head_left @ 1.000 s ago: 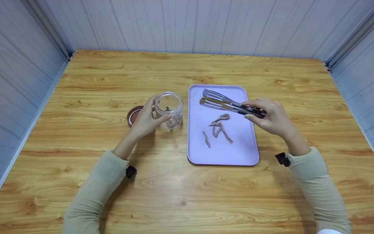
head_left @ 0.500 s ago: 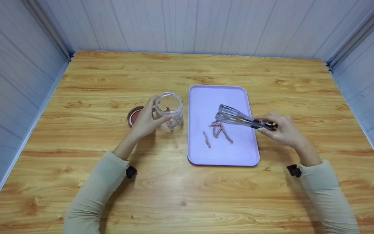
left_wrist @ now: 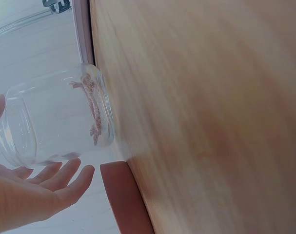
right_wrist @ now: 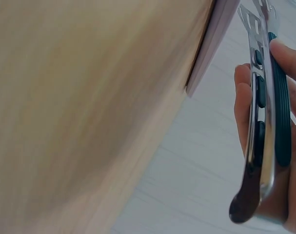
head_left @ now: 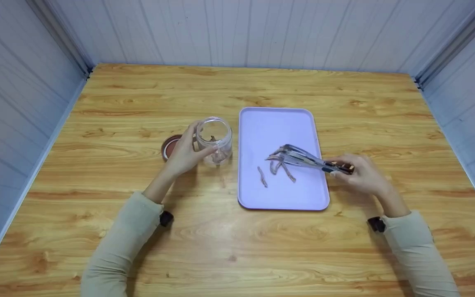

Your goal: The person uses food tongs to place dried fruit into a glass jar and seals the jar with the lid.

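My left hand [head_left: 186,154] holds a clear jar [head_left: 225,153], thumb and fingers around its side. The jar stands upright and uncovered on the table; brown dried strips [left_wrist: 94,105] lie at its bottom in the left wrist view. My right hand [head_left: 359,175] grips metal tongs [head_left: 303,159] with dark handle pads [right_wrist: 282,112]. Over the lilac tray [head_left: 274,123], the slotted tong ends meet the upper part of a small heap of brown dried strips [head_left: 289,172]. Whether they pinch a strip cannot be told. A separate strip [head_left: 262,177] lies to the left of the heap.
A reddish-brown round lid [head_left: 170,146] lies left of the jar, partly behind my left hand. The wooden table [head_left: 229,247] extends around the tray. Pale panels [head_left: 229,33] wall in the back and both sides.
My right hand has moved down and to the right, lowering the tongs from the tray's upper part onto the strips. The tong ends have come closer together. My left hand and the jar stay put.
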Tool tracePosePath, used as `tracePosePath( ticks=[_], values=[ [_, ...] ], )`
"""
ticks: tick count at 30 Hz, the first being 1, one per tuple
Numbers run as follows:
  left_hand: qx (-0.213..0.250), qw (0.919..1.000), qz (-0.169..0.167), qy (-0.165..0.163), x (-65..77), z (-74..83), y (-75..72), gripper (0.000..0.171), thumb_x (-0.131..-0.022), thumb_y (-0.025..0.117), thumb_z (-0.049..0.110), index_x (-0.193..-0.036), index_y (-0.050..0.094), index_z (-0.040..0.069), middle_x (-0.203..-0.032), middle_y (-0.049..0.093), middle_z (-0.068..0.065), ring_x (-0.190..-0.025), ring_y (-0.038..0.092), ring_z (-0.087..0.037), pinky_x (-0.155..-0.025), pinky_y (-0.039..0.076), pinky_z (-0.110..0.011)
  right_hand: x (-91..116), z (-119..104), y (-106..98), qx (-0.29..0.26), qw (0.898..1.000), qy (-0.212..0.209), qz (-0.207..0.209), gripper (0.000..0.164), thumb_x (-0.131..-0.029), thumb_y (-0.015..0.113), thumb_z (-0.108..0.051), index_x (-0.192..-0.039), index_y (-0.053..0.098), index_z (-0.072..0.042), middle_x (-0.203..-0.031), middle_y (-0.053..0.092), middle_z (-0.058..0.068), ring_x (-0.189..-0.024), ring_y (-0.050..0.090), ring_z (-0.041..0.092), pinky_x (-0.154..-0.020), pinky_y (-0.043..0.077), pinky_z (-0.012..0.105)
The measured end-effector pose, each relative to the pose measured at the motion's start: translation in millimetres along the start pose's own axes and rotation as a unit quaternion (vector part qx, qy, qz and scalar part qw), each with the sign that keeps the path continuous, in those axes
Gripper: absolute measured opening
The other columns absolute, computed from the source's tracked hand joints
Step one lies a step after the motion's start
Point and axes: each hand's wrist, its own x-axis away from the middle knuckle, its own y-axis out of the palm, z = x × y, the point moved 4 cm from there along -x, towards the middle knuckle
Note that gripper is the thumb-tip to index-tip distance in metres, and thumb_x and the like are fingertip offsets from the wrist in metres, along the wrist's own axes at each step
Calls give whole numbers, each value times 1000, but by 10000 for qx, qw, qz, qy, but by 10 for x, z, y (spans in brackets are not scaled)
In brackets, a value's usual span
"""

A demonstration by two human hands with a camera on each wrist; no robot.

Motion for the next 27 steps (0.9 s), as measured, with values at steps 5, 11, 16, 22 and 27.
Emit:
tracePosePath(
  ticks=[5,11,16,22,27],
  values=[
    [19,10000,22,-16,4,-2,0,80,-75,68,39,-136,25,10,-135,31,-12,-117,38,-30,-96,32,-40,-25,-6,24,-119,9999,19,29,34,-71,70,0,-104,65,-7,-85,64,2,-67,54,13,-55,45,26],
    [42,10000,71,15,3,15,2,79,-75,68,37,-136,26,10,-135,32,-12,-119,35,-27,-97,30,-38,-52,-11,36,-69,9999,97,24,31,-71,70,-1,-101,67,-8,-81,63,-1,-67,54,12,-56,44,26],
    [123,9999,71,66,0,19,7,77,-75,69,34,-135,27,9,-133,34,-12,-117,37,-28,-96,31,-39,-63,-13,38,-235,9996,138,-8,29,-72,67,1,-100,67,-9,-74,61,-4,-61,53,11,-51,44,23],
    [169,9997,57,142,-3,17,7,76,-76,68,33,-134,28,7,-132,34,-16,-116,38,-32,-95,32,-41,-62,-14,12,-421,9991,74,61,28,-73,66,4,-98,67,-8,-71,61,-4,-58,53,14,-48,42,20],
    [161,9998,61,126,-5,6,6,77,-76,69,33,-135,27,7,-132,34,-15,-118,36,-32,-96,31,-39,-80,-200,-62,-389,9991,170,77,26,-73,65,8,-96,67,-3,-70,61,3,-56,51,15,-46,42,21]
  ],
)
